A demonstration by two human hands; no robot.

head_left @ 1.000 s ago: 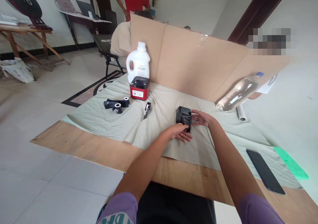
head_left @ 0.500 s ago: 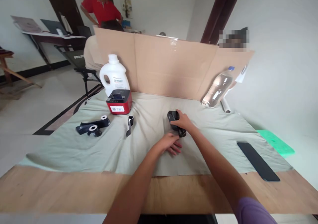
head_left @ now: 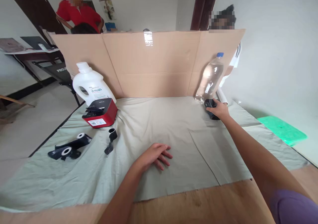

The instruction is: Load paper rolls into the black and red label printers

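My right hand [head_left: 220,109] is closed on a black box-shaped device [head_left: 211,105] at the back right, just in front of a tilted clear bottle [head_left: 210,80] with a blue cap. The palm side of that grip is out of sight. My left hand [head_left: 157,155] rests open on the pale green cloth [head_left: 179,171] near the middle front, fingers spread and holding nothing. To its left lies a small black roll [head_left: 112,134] with a loose tail. Farther left are two black rolls with white cores, a nearer roll [head_left: 66,151] and a farther roll [head_left: 83,138].
A cardboard panel [head_left: 154,61] stands along the back. At the left, a red and black box-shaped device [head_left: 101,113] sits before a white jug [head_left: 93,83]. A white tube [head_left: 222,96] and a green mat [head_left: 283,129] are at the right. Two people are beyond the panel.
My right hand has carried the black device from the middle to the back right, beside the bottle. My left hand stays on the cloth, now apart from it. The view has shifted.
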